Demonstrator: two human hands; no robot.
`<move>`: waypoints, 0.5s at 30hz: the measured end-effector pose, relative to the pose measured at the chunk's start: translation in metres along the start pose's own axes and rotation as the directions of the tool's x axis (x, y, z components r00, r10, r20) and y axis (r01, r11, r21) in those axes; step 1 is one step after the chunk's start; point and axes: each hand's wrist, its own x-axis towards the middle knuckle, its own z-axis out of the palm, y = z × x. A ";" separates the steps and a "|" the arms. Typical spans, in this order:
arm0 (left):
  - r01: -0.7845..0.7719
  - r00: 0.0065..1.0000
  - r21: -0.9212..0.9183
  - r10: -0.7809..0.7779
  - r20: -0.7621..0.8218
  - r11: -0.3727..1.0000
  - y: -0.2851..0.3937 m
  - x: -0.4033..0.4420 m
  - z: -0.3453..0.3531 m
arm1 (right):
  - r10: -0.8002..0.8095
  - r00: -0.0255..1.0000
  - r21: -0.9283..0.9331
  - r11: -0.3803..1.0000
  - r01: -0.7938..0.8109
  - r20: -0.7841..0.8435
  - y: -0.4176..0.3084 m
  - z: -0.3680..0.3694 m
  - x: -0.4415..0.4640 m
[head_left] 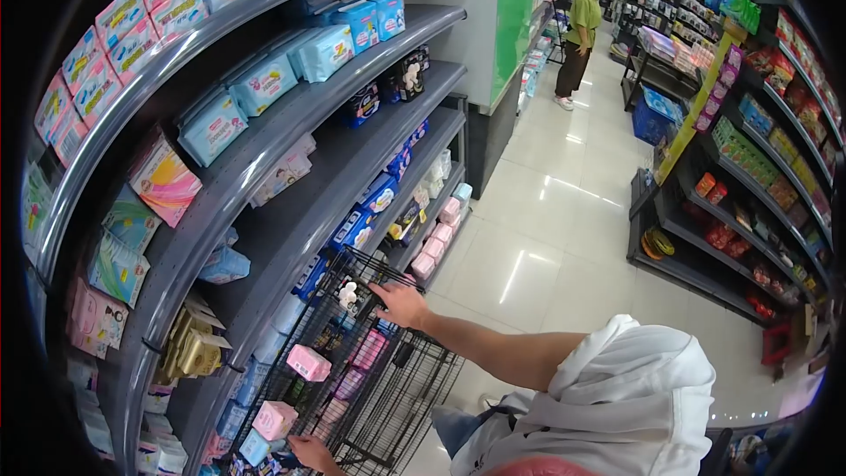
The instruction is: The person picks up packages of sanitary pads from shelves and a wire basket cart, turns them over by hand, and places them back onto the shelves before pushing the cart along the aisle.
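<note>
A black wire cart stands against the shelves, holding pink, black and light blue packs. At its far end, my right hand reaches over the rim beside a black pack with a white pattern; its index finger is stretched out, and whether it touches the pack is unclear. Low in the view, my left hand is at the near part of the cart, next to a pink pack and a light blue pack. Its fingers are partly spread, with nothing visible held in them. Another pink pack lies between the hands.
Curved grey shelves with packaged goods rise on the left. A tiled aisle runs ahead, where a person in a green top stands. Shelves of snacks line the right, near a blue basket.
</note>
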 end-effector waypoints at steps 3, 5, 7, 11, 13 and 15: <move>-0.029 1.000 -0.017 0.029 -0.012 0.999 -0.007 0.002 0.007 | 0.016 1.000 -0.027 1.000 -0.015 0.020 0.002 0.005 0.002; -0.031 0.999 0.000 0.031 -0.029 1.000 -0.013 0.006 0.013 | 0.030 0.999 -0.033 0.999 -0.029 0.043 0.003 0.007 0.003; -0.045 0.999 -0.003 0.045 -0.026 0.999 -0.019 0.008 0.019 | 0.024 1.000 -0.020 1.000 -0.023 0.019 0.004 0.010 0.002; 0.001 0.999 0.002 -0.001 0.035 1.000 -0.006 0.005 0.004 | 0.036 0.998 -0.011 0.999 -0.036 0.043 0.002 0.002 0.002; -0.015 1.000 0.007 0.015 0.023 1.000 -0.001 0.002 0.006 | 0.062 0.995 0.009 0.998 -0.063 0.082 0.001 0.003 0.004; -0.093 0.987 0.073 0.101 -0.123 0.993 -0.015 0.007 0.021 | 0.046 0.998 0.025 0.999 -0.046 0.031 0.001 0.003 0.006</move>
